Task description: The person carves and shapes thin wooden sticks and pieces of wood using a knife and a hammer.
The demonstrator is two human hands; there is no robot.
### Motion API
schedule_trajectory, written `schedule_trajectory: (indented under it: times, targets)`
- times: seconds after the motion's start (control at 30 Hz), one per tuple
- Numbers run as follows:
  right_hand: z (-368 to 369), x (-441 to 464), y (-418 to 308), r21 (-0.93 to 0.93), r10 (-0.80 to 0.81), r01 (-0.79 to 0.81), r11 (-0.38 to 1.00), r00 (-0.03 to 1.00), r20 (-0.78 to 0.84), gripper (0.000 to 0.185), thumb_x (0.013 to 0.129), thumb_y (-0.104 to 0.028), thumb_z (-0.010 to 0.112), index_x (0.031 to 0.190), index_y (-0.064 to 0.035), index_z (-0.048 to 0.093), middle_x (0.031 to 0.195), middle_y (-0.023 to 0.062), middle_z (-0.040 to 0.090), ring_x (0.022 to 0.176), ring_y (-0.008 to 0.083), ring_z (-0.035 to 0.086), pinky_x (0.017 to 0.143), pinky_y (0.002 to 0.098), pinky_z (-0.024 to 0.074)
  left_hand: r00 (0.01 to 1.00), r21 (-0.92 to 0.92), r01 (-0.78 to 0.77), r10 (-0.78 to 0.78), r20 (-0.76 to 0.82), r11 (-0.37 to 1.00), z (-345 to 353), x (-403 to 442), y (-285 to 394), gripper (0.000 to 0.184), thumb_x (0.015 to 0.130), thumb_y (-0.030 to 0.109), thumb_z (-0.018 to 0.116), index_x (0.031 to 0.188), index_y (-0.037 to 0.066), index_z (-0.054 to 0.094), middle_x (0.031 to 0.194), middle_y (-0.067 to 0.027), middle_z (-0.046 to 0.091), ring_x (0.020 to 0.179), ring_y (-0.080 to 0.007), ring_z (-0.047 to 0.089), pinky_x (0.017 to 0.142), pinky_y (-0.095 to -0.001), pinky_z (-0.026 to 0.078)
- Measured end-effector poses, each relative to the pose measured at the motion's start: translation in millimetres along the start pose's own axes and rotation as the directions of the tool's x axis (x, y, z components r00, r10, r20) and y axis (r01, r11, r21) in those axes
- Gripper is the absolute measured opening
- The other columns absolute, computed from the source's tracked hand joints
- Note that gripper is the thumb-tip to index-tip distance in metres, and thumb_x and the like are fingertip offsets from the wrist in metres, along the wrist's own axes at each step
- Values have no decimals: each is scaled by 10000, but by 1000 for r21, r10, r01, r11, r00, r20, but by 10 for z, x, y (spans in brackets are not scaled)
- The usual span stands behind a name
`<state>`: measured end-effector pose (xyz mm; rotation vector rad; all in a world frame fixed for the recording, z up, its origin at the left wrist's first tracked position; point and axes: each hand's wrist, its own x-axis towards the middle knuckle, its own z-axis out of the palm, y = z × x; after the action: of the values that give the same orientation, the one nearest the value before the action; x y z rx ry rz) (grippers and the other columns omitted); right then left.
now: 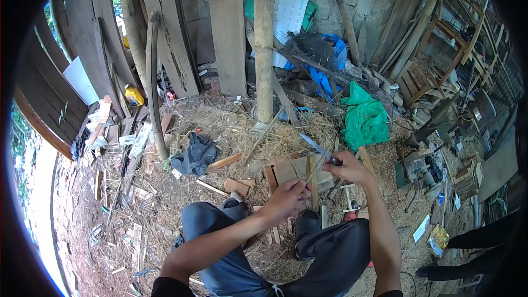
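Note:
My right hand (352, 169) is closed round the dark handle of a knife (314, 146), its blade pointing up and to the left. In my left hand (289, 197), fingers pinched together, is a thin pale strip of wood (315, 171) that slants up toward the knife. Blade and strip are close; I cannot tell whether they touch. Both hands are in front of my knees, over a wooden block (291, 170) on the ground. The far ends of the strip are hard to make out.
Wood scraps and shavings cover the ground. A bamboo post (264, 49) stands ahead, a black cloth (196, 154) lies left of my hands, and a green sack (364, 115) lies ahead right. Another person's dark-clothed legs (476, 261) are at the right edge.

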<state>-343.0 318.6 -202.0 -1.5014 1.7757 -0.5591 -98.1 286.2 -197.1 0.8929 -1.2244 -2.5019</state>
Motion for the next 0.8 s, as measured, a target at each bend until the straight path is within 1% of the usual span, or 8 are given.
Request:
schedule_trajectory:
  times: [0.03,0.1,0.13,0.2,0.33,0.5,0.7,0.8]
  targets:
    - [-1,-2,-1,5,-73,73,997,995,-68,334,836,-340,651,878,-8,649,611,84,536,557,167,510,518,340,375,1000,-1,-2,2,-1,1000,-54,60,-14,250,1013,274,384,1013,62,517,675,60,346,477,-51,291,406,-218,238]
    - [16,-3,-91,-56,-68,63,996,993,-92,317,847,-333,641,890,-19,648,621,94,550,562,198,526,530,355,385,941,591,-249,337,-40,767,-177,176,-31,276,998,268,400,987,37,551,672,16,469,502,-96,430,467,-260,362]
    - [37,-11,-166,-117,-61,47,992,991,-118,300,859,-326,631,902,-29,647,630,105,565,566,230,541,541,370,394,941,593,-250,336,-37,765,-187,158,16,276,998,268,400,987,37,551,672,16,469,502,-96,430,467,-260,362]
    - [115,-13,-300,-151,-45,11,988,975,-219,271,864,-308,620,916,-43,642,655,131,589,599,273,570,561,395,417,898,838,-177,432,-76,516,-202,117,117,277,983,245,410,994,16,565,717,-51,574,598,-143,549,589,-293,445]
    - [260,-49,-466,-382,-160,-39,923,866,-474,186,857,-225,595,938,-58,602,716,200,635,698,392,619,623,477,479,886,874,-185,461,-50,449,-261,156,159,238,973,208,433,1040,18,560,748,-81,603,659,-145,583,635,-300,460]
    - [330,-120,-706,-412,-194,-66,909,807,-557,147,820,-150,591,919,-45,564,703,186,640,667,415,625,617,504,492,833,791,-263,544,-103,553,-193,137,248,173,953,125,471,1054,23,567,766,-61,606,685,-122,576,650,-287,457]
    - [306,-118,-753,-172,-92,19,985,902,-423,214,839,-171,588,996,-25,575,716,211,637,712,406,631,642,471,494,742,727,-481,670,40,490,-160,113,268,145,945,91,496,1036,7,571,824,-44,585,709,-85,513,656,-271,436]
    - [313,-49,-602,-3,-64,65,998,968,-244,257,848,-205,589,1021,-15,584,729,220,636,742,407,629,662,462,485,831,682,-379,554,-46,626,-133,82,309,154,951,112,496,1023,5,580,820,-43,580,702,-103,504,673,-276,439]
